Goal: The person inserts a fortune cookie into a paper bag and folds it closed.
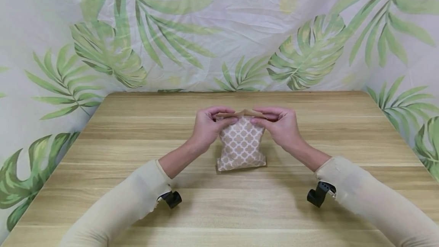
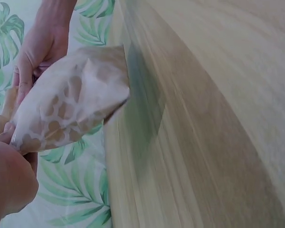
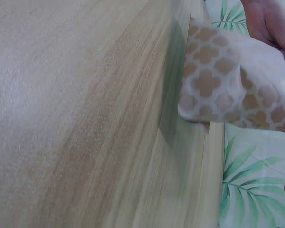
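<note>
A brown paper bag [image 1: 242, 144] with a white quatrefoil pattern stands upright over the middle of the table, its body bulging. My left hand [image 1: 210, 125] pinches the bag's top left corner, thumb on the near face and fingers behind. At the top right corner, my right hand [image 1: 282, 125] pinches it the same way. The top edge is folded over into a plain brown strip [image 1: 245, 113] between the hands. In the left wrist view the bag [image 2: 76, 102] tapers toward the gripped end. The right wrist view shows its patterned face [image 3: 228, 80]. Its contents are hidden.
The wooden table [image 1: 247, 209] stretches out around the bag. Behind it hangs a leaf-print cloth [image 1: 240, 29], which also runs down both sides. Black wrist-camera mounts [image 1: 171, 199] stick out below the cream sleeves [image 1: 127, 197].
</note>
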Demonstrator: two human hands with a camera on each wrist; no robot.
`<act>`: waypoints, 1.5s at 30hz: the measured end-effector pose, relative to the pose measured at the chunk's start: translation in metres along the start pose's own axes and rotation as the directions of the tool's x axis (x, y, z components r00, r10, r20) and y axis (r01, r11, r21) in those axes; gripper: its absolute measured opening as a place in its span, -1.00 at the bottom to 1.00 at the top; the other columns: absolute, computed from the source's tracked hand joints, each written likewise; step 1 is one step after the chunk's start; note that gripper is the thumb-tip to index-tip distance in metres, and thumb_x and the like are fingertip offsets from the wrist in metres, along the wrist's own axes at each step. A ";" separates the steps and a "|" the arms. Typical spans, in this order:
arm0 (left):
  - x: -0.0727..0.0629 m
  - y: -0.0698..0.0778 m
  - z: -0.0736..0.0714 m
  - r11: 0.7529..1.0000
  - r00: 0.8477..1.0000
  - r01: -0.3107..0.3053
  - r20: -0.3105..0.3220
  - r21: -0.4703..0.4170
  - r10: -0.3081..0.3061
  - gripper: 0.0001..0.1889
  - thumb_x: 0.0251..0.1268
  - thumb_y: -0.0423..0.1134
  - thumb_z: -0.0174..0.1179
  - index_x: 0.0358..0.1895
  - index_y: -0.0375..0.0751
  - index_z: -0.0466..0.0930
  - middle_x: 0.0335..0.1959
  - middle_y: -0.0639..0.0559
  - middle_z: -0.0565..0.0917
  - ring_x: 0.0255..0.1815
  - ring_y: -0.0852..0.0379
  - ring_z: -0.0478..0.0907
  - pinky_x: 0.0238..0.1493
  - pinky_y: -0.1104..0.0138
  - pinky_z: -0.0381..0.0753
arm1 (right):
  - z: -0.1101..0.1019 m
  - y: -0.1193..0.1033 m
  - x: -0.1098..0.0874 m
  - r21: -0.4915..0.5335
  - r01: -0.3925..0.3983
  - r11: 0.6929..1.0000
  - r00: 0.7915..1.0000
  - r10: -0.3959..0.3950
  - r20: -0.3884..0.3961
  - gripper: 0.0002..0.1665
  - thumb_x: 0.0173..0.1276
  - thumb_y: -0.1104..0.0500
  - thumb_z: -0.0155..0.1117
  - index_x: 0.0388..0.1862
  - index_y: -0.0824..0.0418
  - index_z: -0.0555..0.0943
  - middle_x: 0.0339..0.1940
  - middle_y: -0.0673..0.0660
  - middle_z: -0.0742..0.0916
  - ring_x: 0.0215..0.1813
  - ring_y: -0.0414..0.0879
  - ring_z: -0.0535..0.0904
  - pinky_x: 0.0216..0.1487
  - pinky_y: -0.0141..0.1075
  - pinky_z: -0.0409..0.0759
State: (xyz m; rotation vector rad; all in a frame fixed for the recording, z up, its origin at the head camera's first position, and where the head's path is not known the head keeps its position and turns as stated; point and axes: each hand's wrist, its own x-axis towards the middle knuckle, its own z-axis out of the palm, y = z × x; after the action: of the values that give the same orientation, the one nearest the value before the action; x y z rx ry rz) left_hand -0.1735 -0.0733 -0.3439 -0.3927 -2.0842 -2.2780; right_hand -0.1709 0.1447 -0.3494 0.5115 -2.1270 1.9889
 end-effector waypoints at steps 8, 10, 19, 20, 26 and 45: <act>0.001 -0.002 -0.005 0.999 0.999 -0.032 0.026 0.018 0.031 -0.76 0.20 -0.60 0.40 -0.07 -0.63 0.69 -0.30 -0.13 0.83 -0.46 0.25 0.73 -0.44 0.47 0.66 | 0.000 0.001 0.000 0.022 -0.023 0.999 1.000 0.023 0.002 -0.68 0.17 0.61 0.45 -0.07 0.67 0.66 -0.34 0.14 0.84 -0.36 -0.26 0.78 -0.34 -0.46 0.69; 0.001 -0.002 -0.005 0.999 0.999 -0.039 0.015 0.012 0.039 -0.78 0.19 -0.59 0.42 -0.10 -0.60 0.71 -0.36 -0.09 0.82 -0.50 0.24 0.71 -0.48 0.46 0.63 | 0.000 0.001 0.000 0.052 -0.020 0.998 1.000 0.020 -0.006 -0.69 0.15 0.61 0.46 -0.10 0.69 0.65 -0.38 0.10 0.84 -0.37 -0.25 0.78 -0.35 -0.46 0.69; 0.001 -0.004 -0.007 0.995 0.995 -0.095 0.023 0.007 0.095 -0.80 0.20 -0.58 0.41 -0.13 -0.63 0.70 -0.42 0.05 0.82 -0.71 0.34 0.47 -0.61 0.51 0.47 | 0.002 0.003 -0.001 0.163 0.009 0.987 0.999 -0.004 -0.033 -0.74 0.14 0.68 0.40 -0.22 0.48 0.77 -0.44 -0.03 0.83 -0.36 -0.25 0.79 -0.31 -0.44 0.70; 0.001 -0.004 -0.008 0.994 0.994 -0.109 0.034 0.017 0.108 -0.80 0.22 -0.58 0.40 -0.12 -0.63 0.70 -0.40 0.01 0.82 -0.75 0.35 0.38 -0.64 0.51 0.40 | 0.002 0.004 -0.001 0.167 0.011 0.986 0.999 -0.006 -0.033 -0.71 0.15 0.68 0.39 -0.23 0.41 0.79 -0.44 -0.04 0.84 -0.36 -0.25 0.79 -0.32 -0.45 0.70; 0.001 -0.003 -0.014 0.981 0.980 -0.177 0.102 0.079 0.169 -0.84 0.29 -0.57 0.34 -0.10 -0.59 0.71 -0.30 0.01 0.84 -0.78 0.31 0.04 -0.71 0.47 0.11 | -0.001 0.005 -0.001 0.195 -0.001 0.981 1.000 0.006 -0.025 -0.64 0.22 0.62 0.39 -0.27 0.20 0.83 -0.41 0.01 0.84 -0.36 -0.27 0.78 -0.32 -0.45 0.70; 0.005 -0.002 -0.026 0.924 0.911 -0.341 0.304 0.174 0.279 -0.81 0.28 -0.72 0.15 -0.16 -0.61 0.73 -0.17 -0.45 0.75 -0.34 0.33 0.64 -0.40 0.49 0.54 | -0.007 0.006 -0.001 0.182 0.014 0.983 0.998 -0.025 0.060 -0.71 0.31 0.66 0.22 -0.31 0.40 0.79 -0.35 -0.05 0.84 -0.28 -0.27 0.76 -0.23 -0.41 0.73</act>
State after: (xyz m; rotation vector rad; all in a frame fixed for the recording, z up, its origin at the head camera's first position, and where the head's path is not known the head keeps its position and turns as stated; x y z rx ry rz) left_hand -0.1825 -0.0982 -0.3465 -1.0002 -2.1715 -1.8719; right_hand -0.1727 0.1523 -0.3546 0.6280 -1.9763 2.1960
